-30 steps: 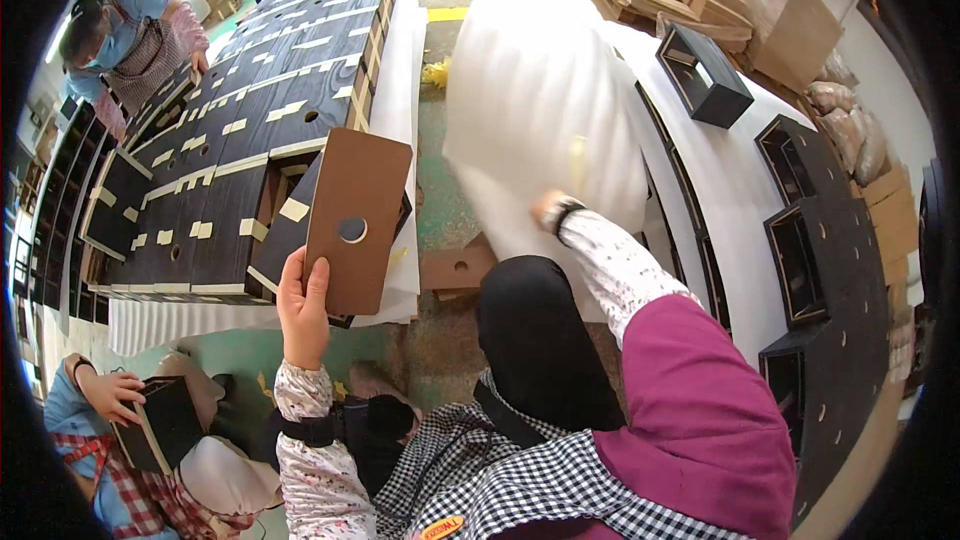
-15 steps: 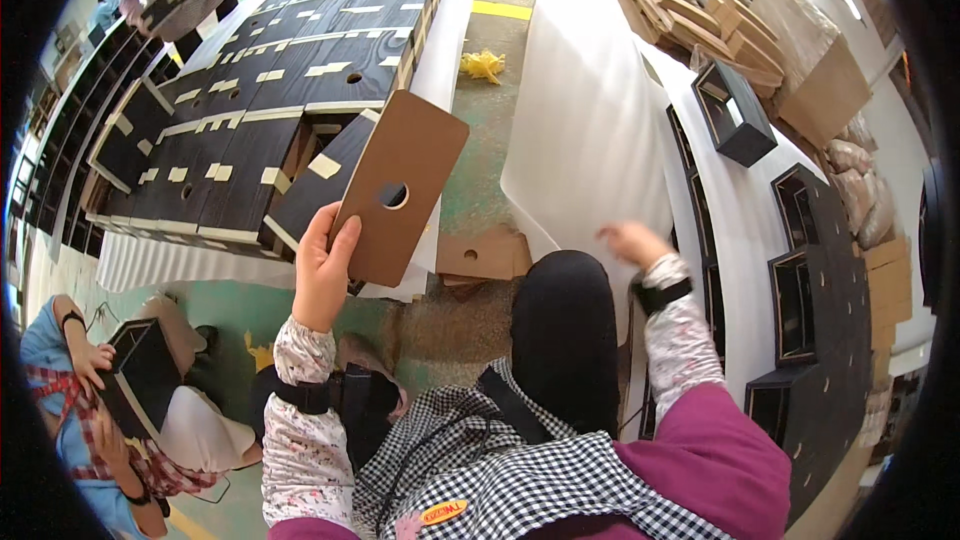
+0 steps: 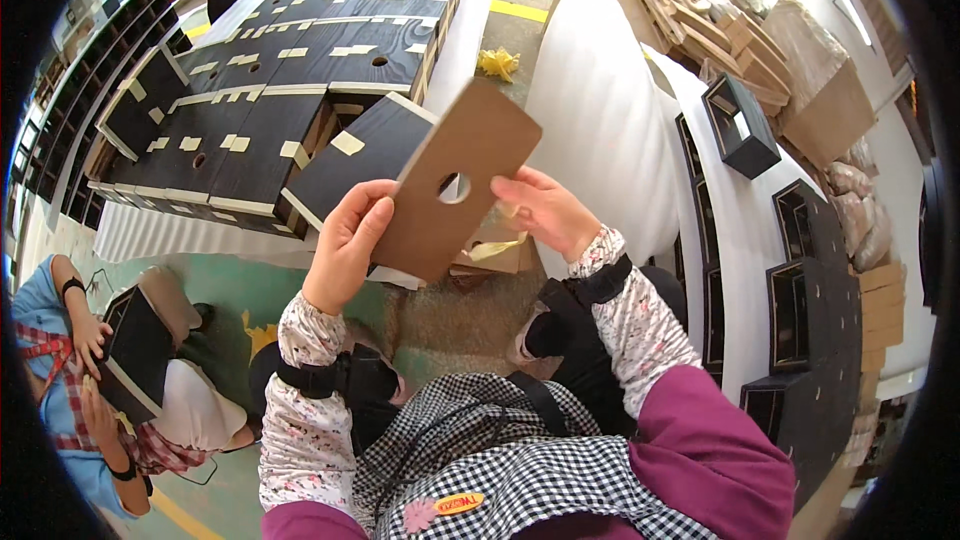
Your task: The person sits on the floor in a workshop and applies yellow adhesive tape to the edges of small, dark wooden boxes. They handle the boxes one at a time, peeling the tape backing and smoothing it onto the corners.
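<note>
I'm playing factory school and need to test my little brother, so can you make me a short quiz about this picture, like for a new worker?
1. Pick one: what shape is the hole in the brown board?
A) square
B) round
C) star-shaped

2. True or false: the left hand is empty.

3. Fill in the missing word: the pale yellow strip is nearer to the ____ hand.

Key:
1. B, round.
2. False: its fingers grip the brown board.
3. Right: the strip is just below the right hand.
</note>
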Demonstrator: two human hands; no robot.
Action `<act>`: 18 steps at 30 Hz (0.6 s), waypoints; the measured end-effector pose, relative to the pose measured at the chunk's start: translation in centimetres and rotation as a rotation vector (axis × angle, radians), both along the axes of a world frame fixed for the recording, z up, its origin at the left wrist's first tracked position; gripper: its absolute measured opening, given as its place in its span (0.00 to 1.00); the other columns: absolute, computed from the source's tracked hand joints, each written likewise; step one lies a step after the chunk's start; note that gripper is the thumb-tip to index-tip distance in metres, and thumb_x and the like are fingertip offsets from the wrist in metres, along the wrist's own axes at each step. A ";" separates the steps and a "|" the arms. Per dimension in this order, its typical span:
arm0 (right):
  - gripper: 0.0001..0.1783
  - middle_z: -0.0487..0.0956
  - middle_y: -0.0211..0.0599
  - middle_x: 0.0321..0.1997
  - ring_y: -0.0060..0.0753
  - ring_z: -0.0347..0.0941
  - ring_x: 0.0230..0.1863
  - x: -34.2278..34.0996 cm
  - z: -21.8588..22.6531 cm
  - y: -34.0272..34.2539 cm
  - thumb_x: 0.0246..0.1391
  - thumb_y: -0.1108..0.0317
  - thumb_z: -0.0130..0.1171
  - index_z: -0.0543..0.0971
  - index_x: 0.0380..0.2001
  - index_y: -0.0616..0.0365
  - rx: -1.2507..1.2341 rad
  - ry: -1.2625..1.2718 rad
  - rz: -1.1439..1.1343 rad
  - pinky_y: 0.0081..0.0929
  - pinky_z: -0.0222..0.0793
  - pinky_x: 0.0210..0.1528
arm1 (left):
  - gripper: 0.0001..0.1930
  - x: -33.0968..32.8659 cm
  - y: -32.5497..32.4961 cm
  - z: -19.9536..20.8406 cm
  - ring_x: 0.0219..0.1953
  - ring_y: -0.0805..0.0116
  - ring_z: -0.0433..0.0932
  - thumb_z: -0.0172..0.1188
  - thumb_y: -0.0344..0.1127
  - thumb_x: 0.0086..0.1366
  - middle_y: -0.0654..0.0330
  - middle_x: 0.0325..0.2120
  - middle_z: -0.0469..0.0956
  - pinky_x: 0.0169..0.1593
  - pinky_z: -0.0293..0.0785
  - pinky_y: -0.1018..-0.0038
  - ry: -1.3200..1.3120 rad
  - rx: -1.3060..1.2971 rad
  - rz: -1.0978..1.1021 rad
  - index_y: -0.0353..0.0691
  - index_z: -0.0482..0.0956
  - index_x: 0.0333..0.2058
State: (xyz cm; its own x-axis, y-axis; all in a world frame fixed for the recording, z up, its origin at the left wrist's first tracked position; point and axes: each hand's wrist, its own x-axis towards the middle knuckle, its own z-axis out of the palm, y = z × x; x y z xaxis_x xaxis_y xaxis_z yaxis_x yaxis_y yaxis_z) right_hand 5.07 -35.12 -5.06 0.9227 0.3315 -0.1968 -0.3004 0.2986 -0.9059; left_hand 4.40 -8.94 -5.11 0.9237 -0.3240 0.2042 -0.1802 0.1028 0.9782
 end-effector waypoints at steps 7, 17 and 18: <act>0.14 0.62 0.16 0.13 0.12 0.54 0.11 -2.8 -13.6 -7.9 0.58 0.56 0.55 0.69 0.22 0.46 0.229 0.316 -0.598 0.16 0.50 0.17 | 0.13 0.6 -0.4 0.0 0.40 0.74 0.73 0.50 0.36 0.68 0.60 0.40 0.76 0.49 0.68 0.77 -0.031 0.036 0.125 0.34 0.72 0.46; 0.13 0.57 0.22 0.18 0.18 0.51 0.16 -4.9 -27.3 1.2 0.59 0.57 0.54 0.67 0.27 0.51 0.168 0.752 -0.619 0.19 0.47 0.18 | 0.11 0.8 -0.6 -1.0 0.42 0.75 0.74 0.52 0.32 0.67 0.60 0.39 0.76 0.49 0.69 0.78 -0.019 0.138 0.130 0.32 0.73 0.44; 0.13 0.57 0.22 0.18 0.18 0.51 0.16 -4.2 -27.3 1.3 0.59 0.57 0.54 0.66 0.27 0.51 0.222 0.759 -0.645 0.19 0.47 0.18 | 0.11 0.7 -0.5 -1.0 0.42 0.75 0.74 0.52 0.32 0.67 0.60 0.39 0.76 0.49 0.69 0.78 -0.016 0.147 0.129 0.32 0.73 0.44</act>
State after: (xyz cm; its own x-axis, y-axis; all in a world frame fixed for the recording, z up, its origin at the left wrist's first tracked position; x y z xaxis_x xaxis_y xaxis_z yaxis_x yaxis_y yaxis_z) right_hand 0.88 -33.86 -32.40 0.5956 -0.0844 -0.7989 -0.4949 0.7448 -0.4476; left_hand 5.12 -9.47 -6.08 0.9566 -0.2308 0.1779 -0.1978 -0.0663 0.9780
